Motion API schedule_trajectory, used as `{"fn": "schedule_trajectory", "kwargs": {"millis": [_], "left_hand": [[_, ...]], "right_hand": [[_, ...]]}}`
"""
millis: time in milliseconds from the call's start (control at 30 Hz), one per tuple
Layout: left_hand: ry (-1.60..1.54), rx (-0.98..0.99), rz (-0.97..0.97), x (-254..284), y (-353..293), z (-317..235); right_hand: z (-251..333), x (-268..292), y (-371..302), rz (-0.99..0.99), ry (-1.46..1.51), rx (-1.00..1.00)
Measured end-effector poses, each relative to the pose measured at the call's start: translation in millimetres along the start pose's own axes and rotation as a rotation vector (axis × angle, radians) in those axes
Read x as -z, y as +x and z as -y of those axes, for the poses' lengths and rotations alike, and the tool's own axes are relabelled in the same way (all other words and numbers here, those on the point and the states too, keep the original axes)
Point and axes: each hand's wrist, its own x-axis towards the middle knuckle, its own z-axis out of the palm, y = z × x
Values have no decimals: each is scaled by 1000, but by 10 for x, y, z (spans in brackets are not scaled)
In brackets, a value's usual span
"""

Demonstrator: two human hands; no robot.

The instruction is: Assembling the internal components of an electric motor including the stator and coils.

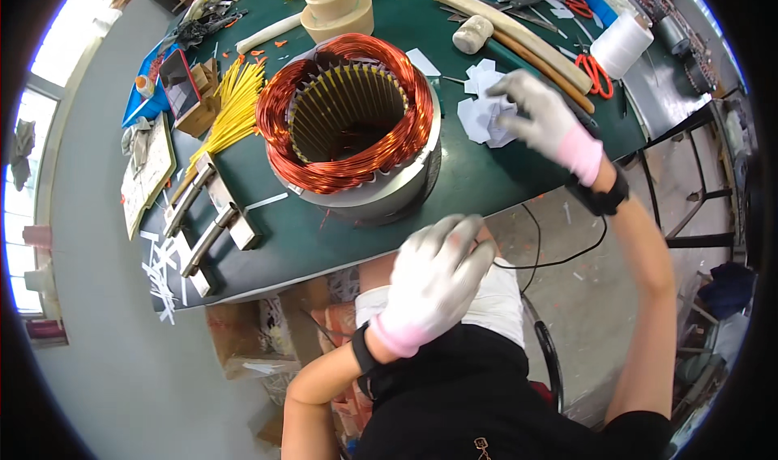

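Note:
A motor stator (369,196) stands on the green table, thick rings of copper winding (344,176) around its slotted bore. My right hand (551,124), in a white glove with a pink cuff, hovers at a small pile of white cut paper pieces (482,107) right of the stator. Its fingers are spread and nothing shows between them; whether the fingertips touch the paper I cannot tell. My left hand (438,273), gloved the same way, hangs above my lap in front of the table edge. Its fingers are stretched loosely and I see nothing held.
Yellow sleeving strips (235,95) and a metal fixture with two bars (211,217) lie left of the stator. Behind it sits a cream stepped cylinder (336,10). A mallet (472,35), red-handled scissors (596,75) and a white thread spool (622,47) are at the right.

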Motion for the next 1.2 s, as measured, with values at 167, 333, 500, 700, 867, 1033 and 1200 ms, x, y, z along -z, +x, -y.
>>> {"fn": "schedule_trajectory", "kwargs": {"millis": [167,333,500,700,867,1033,1200], "left_hand": [[1,284,32,-519,58,71],[187,425,19,-625,-55,140],[404,416,172,-897,-82,283],[158,91,-105,-740,-20,225],[-1112,1256,-276,-394,14,-54],[-1288,1276,-355,-246,79,-55],[-1257,1225,-413,-193,26,-74]], "right_hand": [[12,-463,-275,-175,-531,296],[166,-523,-542,-39,-203,261],[58,-648,-729,-232,68,108],[222,-678,-750,-307,343,10],[552,-614,-955,-320,1041,-408],[813,-668,-1114,-158,1225,-394],[1019,-713,-1079,-101,1187,-370]]}}
